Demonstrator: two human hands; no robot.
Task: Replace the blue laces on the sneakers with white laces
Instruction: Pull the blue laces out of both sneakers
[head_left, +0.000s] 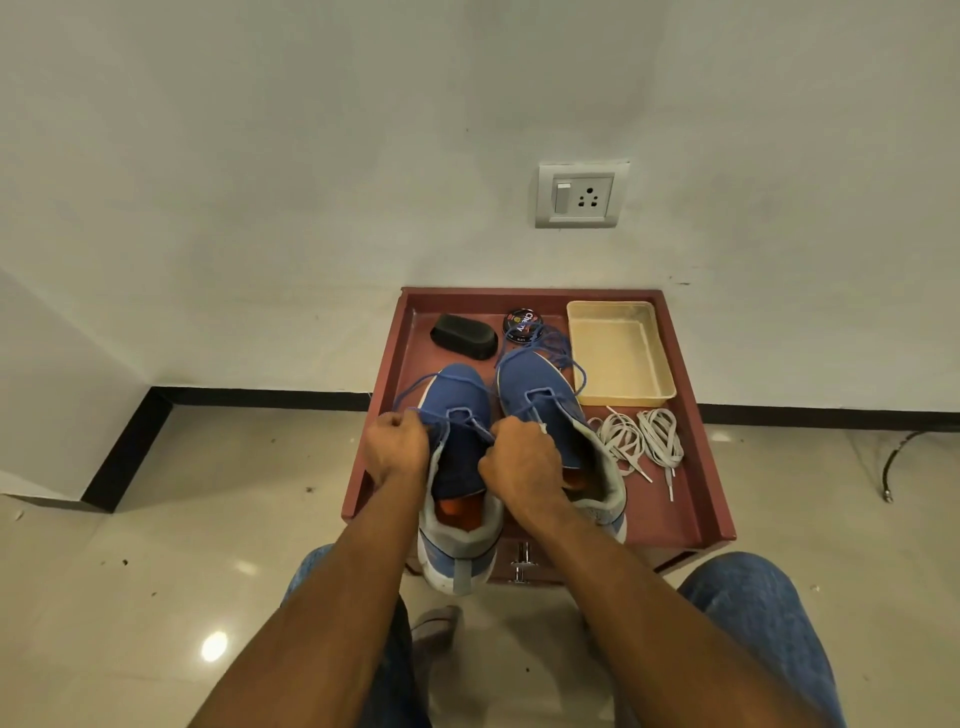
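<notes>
Both forearms reaching forward from denim-clad knees (748, 613). Left hand (396, 448) curled tight, fingers pinching the blue lace (415, 391) at the left edge of the near sneaker (457, 467). Right hand (522, 457) curled likewise, fingers clamped on the same lace at the right edge of the tongue. Near sneaker lying lengthwise away from the body, toe toward the wall, heel overhanging the front rim of the counter (696, 499). Second sneaker (545, 405) just beside it on the right, same heading, its blue lace loose over the toe. Two bundles of white laces (641, 439) right of the shoes, flat on the red counter. Beyond them a cream tray (660, 364) holding nothing visible. Far left, a black sponge block (464, 336); next to it a round polish tin (522, 325).
</notes>
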